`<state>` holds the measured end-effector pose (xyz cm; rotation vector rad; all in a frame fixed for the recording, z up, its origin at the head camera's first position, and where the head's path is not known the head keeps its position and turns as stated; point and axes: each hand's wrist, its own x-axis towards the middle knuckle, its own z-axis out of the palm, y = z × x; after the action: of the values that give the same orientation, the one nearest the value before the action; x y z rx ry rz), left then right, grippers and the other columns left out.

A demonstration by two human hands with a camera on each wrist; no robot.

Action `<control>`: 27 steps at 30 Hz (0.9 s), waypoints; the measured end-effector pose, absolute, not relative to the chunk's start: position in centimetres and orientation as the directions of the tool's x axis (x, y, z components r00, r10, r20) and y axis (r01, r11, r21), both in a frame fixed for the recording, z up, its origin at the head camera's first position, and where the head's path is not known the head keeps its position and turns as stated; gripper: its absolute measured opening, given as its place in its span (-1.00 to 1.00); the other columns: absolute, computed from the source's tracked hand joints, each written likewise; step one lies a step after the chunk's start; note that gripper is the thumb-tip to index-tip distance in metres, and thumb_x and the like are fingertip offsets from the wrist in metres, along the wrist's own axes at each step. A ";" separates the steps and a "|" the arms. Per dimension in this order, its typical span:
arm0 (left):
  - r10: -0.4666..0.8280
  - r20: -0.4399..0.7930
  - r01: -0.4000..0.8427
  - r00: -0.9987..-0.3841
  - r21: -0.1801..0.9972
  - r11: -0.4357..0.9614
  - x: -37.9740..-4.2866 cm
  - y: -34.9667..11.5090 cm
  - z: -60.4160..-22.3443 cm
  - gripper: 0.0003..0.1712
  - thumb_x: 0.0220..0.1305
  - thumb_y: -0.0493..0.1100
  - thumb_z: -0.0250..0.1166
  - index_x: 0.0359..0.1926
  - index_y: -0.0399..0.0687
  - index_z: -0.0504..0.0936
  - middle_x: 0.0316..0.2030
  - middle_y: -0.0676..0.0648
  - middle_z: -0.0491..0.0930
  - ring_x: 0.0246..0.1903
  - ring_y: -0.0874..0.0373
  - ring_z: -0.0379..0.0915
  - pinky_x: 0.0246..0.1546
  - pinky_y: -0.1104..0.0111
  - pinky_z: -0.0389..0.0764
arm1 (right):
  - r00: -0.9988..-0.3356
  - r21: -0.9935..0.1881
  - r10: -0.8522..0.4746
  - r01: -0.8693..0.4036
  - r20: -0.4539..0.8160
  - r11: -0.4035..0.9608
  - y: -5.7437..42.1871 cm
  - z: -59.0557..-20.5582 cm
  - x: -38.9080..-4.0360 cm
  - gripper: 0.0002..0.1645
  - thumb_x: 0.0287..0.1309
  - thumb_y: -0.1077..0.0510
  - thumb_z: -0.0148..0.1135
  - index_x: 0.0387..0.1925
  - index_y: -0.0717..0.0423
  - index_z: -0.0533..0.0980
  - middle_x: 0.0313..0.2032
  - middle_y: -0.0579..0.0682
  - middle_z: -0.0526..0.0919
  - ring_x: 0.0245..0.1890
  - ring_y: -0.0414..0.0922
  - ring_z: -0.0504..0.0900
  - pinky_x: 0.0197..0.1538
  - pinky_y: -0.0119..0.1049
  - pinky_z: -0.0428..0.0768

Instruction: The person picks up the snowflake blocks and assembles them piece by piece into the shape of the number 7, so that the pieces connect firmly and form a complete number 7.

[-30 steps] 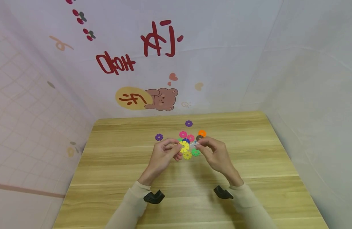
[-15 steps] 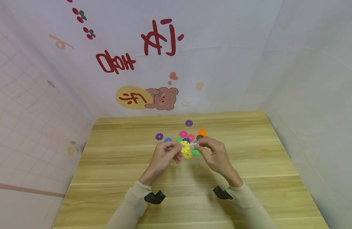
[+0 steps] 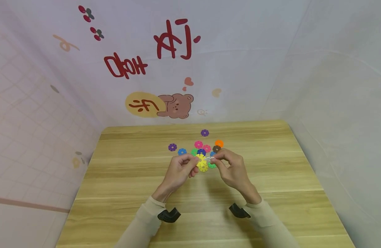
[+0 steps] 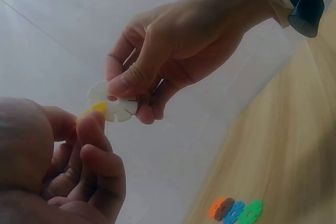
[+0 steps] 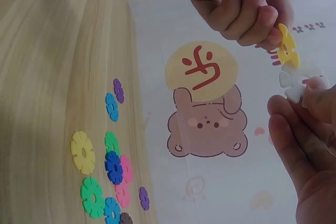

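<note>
Between thumb and fingers, my left hand (image 3: 179, 171) pinches a yellow notched disc (image 5: 287, 48), a flat flower-shaped building piece. My right hand (image 3: 233, 168) pinches a white notched disc (image 4: 121, 109) by its edge. Both discs are raised above the table, standing at an angle to each other, and their edges meet in the wrist views. How deep the slots are engaged cannot be seen. Fingertips cover part of each disc. Below the hands lie more discs, among them another yellow one (image 3: 203, 167), a green one (image 5: 93, 198) and a dark blue one (image 5: 114, 167).
On the wooden table (image 3: 131, 179), purple discs (image 3: 172, 147) (image 3: 204, 133), a light blue disc (image 3: 182, 151), pink discs (image 3: 198, 144), an orange disc (image 3: 219, 143) and a brown disc (image 3: 216, 149) lie around the pile. A printed cloth wall (image 3: 240, 69) stands behind.
The yellow and white discs have come slightly closer together as my left hand shifts a little rightward. A light blue disc, at first hidden by the left hand, now shows.
</note>
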<state>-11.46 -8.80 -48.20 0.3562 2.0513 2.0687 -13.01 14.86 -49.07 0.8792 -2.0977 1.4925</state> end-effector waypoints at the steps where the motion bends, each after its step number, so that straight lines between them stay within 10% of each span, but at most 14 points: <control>1: 0.314 0.024 0.020 -0.949 1.000 -0.016 -11.5 -8.8 -48.3 -0.64 0.73 -0.20 0.24 -0.09 -0.50 0.72 -0.45 -0.01 0.69 -0.51 0.30 0.57 -0.43 0.49 0.68 | -0.709 -0.671 -0.247 -0.705 0.661 0.230 14.8 -49.1 -13.0 -0.70 0.18 0.63 0.50 -0.32 0.21 0.69 -0.41 0.06 0.79 -0.40 -0.12 0.74 -0.08 -0.59 0.75; 27: 0.341 -0.069 -0.112 -0.937 0.988 -0.109 -11.3 -7.9 -49.1 -0.59 0.74 -0.23 0.19 0.05 -0.67 0.65 -0.47 0.12 0.71 -0.52 0.34 0.51 -0.44 0.56 0.57 | -0.677 -0.637 -0.189 -0.735 0.711 0.234 14.6 -50.2 -13.0 -0.65 0.12 0.63 0.52 -0.37 0.18 0.65 -0.46 0.04 0.76 -0.46 -0.10 0.71 -0.18 -0.55 0.71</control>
<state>-11.32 -7.92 -49.13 0.2530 1.8634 2.1201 -12.97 14.65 -50.18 0.8446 -2.0178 1.4536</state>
